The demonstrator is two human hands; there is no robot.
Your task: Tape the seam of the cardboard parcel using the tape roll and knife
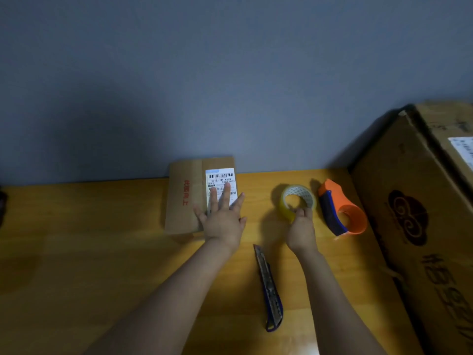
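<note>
- I see my left hand (222, 218) lying flat, palm down and fingers spread wide, on the small flat brown cardboard parcel (186, 198); it holds nothing, only presses on the top.
- The parcel sits at the far edge of the yellow-orange wooden table (89, 252), against the grey-blue wall (230, 73).
- Its top carries a white shipping label with barcodes (220, 179), and my fingertips cover the label's lower half; red printed characters run down the cardboard just left of the label.
- My right hand (302, 229) is at the yellowish clear tape roll (298, 199), which stands tilted on the table to the right of the parcel, apart from it.
- The fingers (303, 212) curl over the near rim of the roll, closed on it in a narrow pinch; whether the roll is lifted I cannot tell.
- The blue-handled metal utility knife (270, 290) lies on the table between my two forearms, untouched, nearer to me than the roll.
- An orange and blue plastic tape dispenser (341, 208) rests just right of the roll.
- A large brown cardboard box with dark printing (409, 213) stands at the right end of the table, beside the dispenser.
</note>
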